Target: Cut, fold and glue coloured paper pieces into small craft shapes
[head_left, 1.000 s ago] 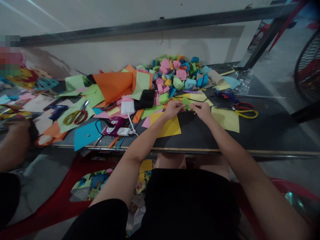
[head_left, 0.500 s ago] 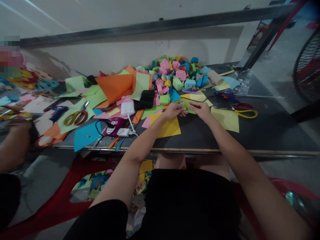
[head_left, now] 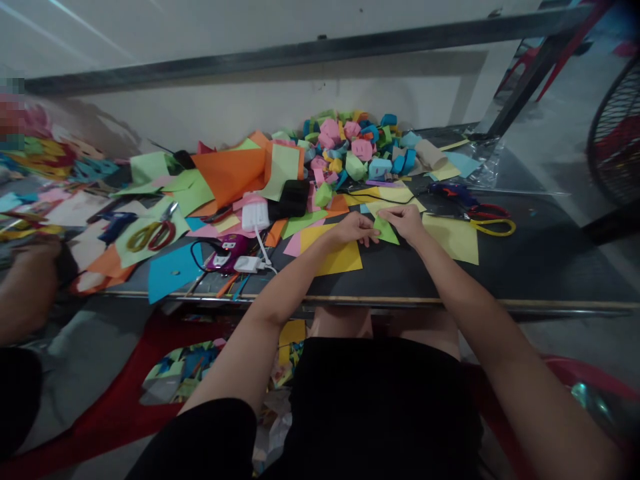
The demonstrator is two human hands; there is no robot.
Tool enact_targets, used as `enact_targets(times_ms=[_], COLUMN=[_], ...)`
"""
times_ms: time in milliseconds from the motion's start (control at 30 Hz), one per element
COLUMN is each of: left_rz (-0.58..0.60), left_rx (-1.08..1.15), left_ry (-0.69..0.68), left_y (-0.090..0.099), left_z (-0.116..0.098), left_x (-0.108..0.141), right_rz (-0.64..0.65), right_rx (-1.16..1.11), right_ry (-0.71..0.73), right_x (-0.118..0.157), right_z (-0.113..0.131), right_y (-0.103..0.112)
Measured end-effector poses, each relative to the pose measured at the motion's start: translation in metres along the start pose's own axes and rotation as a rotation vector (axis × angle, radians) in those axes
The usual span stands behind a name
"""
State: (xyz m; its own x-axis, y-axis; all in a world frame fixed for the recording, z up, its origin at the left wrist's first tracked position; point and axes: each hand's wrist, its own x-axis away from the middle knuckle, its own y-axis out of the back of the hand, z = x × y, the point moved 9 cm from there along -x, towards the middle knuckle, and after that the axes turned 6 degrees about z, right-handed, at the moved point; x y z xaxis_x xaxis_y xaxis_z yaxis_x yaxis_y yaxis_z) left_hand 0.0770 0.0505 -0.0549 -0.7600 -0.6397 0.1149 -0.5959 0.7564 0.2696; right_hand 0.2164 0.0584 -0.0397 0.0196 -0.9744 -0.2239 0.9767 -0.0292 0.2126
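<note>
My left hand is over the yellow sheet, its fingers curled near a small green paper piece. What its fingertips hold, if anything, is too small to make out. My right hand pinches at the upper edge of the green piece, which lies between the hands on pale yellow paper. Behind them, a folded light green paper shape rests at the front of a heap of pink, blue, green and yellow folded shapes.
Yellow-handled scissors and a blue glue gun lie to the right. At left are a purple power strip, white charger, more scissors and orange sheets. Another person's arm is far left; a fan stands right.
My hands have moved slightly apart, the left one downward. The green piece between them now shows as a wider, pointed shape. The folded green shape behind looks turned, and more orange paper shows.
</note>
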Motion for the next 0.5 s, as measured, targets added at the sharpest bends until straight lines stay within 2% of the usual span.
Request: enact_targets(times_ms=[167,333,500], left_rz=[0.015,0.013,0.008], left_rx=[-0.002,-0.007,-0.038], left_ry=[-0.037,-0.047,-0.047], left_y=[-0.0038,-0.0029,-0.0026], left_z=[-0.0065,-0.0073,-0.0042], left_x=[-0.0004,0.0014,-0.0042], right_rz=[-0.010,-0.042,-0.047], right_rx=[0.021,0.053,0.031], right_ry=[-0.008,0.037,0.031], right_x=[0.0013,0.0032,0.0023], right_z=[0.0022,0.0077,0.0035], right_y=[0.0004,0.0026,0.0024])
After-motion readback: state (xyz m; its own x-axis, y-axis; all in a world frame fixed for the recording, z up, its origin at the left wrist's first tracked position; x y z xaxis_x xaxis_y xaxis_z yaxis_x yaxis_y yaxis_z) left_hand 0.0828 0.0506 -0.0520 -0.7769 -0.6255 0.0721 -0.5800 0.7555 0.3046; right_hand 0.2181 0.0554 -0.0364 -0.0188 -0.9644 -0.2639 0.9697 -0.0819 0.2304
